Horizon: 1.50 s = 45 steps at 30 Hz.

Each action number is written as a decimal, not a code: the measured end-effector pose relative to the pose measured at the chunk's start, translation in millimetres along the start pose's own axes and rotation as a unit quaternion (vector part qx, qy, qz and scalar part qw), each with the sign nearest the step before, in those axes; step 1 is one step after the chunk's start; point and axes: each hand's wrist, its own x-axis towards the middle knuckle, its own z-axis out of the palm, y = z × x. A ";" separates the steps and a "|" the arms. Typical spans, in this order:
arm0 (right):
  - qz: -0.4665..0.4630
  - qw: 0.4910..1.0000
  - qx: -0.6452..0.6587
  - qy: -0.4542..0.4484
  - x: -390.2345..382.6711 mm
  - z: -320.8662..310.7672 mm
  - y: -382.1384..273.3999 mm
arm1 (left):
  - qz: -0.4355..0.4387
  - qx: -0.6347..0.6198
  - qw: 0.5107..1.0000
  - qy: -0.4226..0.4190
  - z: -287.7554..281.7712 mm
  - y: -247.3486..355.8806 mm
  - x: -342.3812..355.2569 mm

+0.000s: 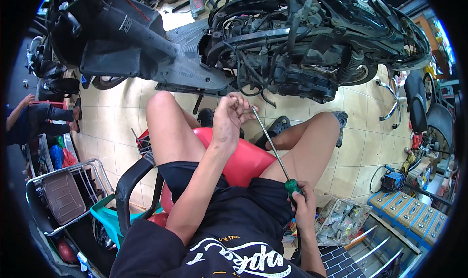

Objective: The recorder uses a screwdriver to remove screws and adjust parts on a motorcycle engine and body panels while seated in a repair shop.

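My right hand [301, 200] grips the green handle [292, 185] of a long screwdriver, whose steel shaft [270, 144] slants up and left across my lap. My left hand [234, 114] is at the shaft's upper end, fingers curled at the tip; whether a small thing is pinched there I cannot make out. A black motorcycle with panels removed lies across the top of the view, its engine and hoses [273, 68] exposed just beyond my left hand, and its grey footboard [180, 73] to the left. I sit on a red seat [243, 158] between my bare knees.
A seated person [31, 119] is at far left. Around me are a folded metal chair [63, 192], teal plastic chair [105, 214], parts tray [341, 219], woven-topped piece [399, 214], blue machine [391, 180], wheeled chrome base [390, 105] and a loose black seat [417, 102].
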 end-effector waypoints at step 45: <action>-0.345 0.928 -0.142 0.024 343.5 133.6 -75.5 | -0.142 -0.196 0.970 0.030 -161.2 102.6 28.3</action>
